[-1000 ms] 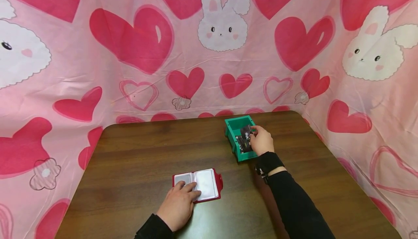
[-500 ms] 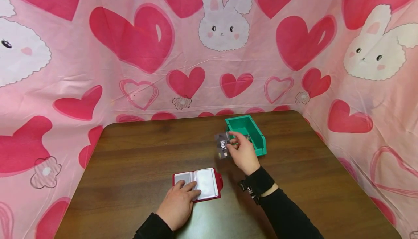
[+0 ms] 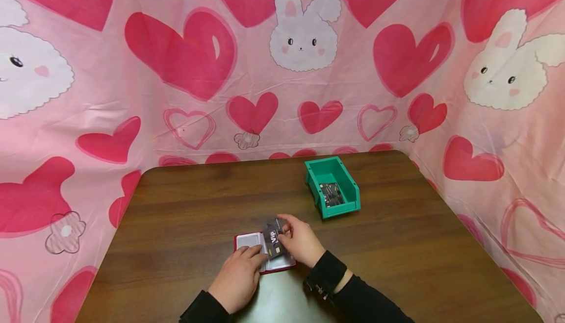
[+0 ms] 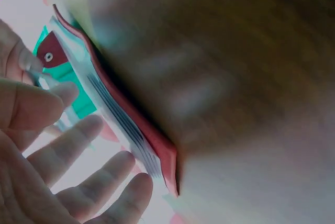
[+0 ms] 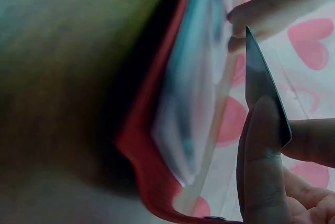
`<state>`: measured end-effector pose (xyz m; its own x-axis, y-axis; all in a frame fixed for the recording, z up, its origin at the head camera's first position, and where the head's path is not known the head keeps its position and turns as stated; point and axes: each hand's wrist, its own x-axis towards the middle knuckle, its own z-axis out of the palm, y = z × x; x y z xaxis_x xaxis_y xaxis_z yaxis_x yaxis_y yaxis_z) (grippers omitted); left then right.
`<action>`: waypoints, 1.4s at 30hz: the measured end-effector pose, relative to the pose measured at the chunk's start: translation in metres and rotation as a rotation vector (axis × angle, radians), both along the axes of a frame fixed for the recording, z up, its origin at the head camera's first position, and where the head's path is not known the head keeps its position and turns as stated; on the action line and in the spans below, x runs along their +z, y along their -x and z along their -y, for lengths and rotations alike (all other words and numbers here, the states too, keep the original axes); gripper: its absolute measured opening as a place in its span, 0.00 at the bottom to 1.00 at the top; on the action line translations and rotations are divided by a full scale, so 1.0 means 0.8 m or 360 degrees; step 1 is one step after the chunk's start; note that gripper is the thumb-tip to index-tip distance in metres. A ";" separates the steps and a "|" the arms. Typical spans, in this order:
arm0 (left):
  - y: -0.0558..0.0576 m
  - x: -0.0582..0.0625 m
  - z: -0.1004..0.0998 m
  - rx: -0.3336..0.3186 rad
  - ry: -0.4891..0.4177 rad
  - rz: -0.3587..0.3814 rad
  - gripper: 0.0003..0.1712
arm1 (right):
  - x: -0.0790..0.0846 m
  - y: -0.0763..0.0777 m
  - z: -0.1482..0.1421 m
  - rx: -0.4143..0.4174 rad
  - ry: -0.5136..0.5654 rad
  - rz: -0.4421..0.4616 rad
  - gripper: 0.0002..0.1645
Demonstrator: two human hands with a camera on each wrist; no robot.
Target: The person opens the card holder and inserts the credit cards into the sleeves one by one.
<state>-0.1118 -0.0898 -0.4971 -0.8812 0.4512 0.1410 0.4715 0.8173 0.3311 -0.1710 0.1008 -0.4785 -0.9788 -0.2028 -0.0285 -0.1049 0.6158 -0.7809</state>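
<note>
A red card holder lies spread on the table, with clear plastic sleeves inside and a snap tab. My left hand rests with extended fingers on its left page; in the left wrist view the fingers lie along the sleeves. Above the right page, my right hand pinches a black VIP card between thumb and fingers. The right wrist view shows that card edge-on, apart from the sleeves. Farther back, more black cards lie in a green bin.
The brown wooden table reaches back to a pink cloth backdrop printed with hearts and rabbits. The green bin's raised walls stand beyond the right hand, toward the back right.
My right hand has lifted a VIP card out of the green bin and carried it left and nearer, over the card holder. The left hand has stayed on the left page.
</note>
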 end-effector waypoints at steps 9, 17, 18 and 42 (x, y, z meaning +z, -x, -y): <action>-0.002 0.003 0.006 0.0177 -0.0032 0.0021 0.13 | -0.013 -0.002 0.003 0.0045 -0.0113 0.0010 0.27; 0.000 0.001 0.006 0.0209 -0.0015 0.0067 0.14 | -0.014 -0.005 0.009 0.0060 -0.0145 0.0040 0.27; 0.000 0.001 0.006 0.0208 -0.0013 0.0067 0.14 | -0.013 -0.006 0.009 0.0059 -0.0143 0.0044 0.27; -0.002 -0.001 0.011 0.0393 -0.0041 0.0000 0.14 | -0.012 -0.009 0.034 0.0023 -0.0483 -0.0030 0.29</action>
